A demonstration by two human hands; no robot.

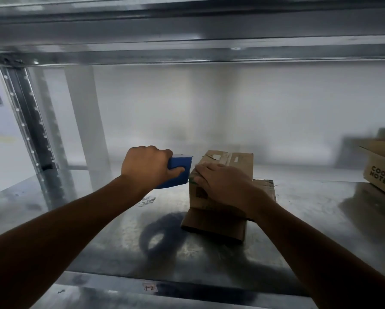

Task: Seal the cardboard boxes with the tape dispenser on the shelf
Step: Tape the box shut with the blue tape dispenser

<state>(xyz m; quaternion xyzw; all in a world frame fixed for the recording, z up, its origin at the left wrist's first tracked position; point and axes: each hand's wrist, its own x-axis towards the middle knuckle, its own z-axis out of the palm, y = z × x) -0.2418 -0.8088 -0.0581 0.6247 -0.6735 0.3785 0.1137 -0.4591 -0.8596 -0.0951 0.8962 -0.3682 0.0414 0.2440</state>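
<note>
A small cardboard box (231,159) stands on top of a flatter cardboard box (214,224) in the middle of the metal shelf (97,230). My left hand (145,167) grips a blue tape dispenser (179,169), whose front edge sits at the upper left corner of the small box. My right hand (225,184) rests on the small box's top and near side, with its fingers spread over the left edge. Old tape strips show on the box top behind my fingers.
An open cardboard box (383,172) with dark lettering stands at the far right of the shelf. A perforated metal upright (31,130) rises at the left. The upper shelf beam (187,47) hangs low overhead. A small label (149,287) marks the shelf's front lip.
</note>
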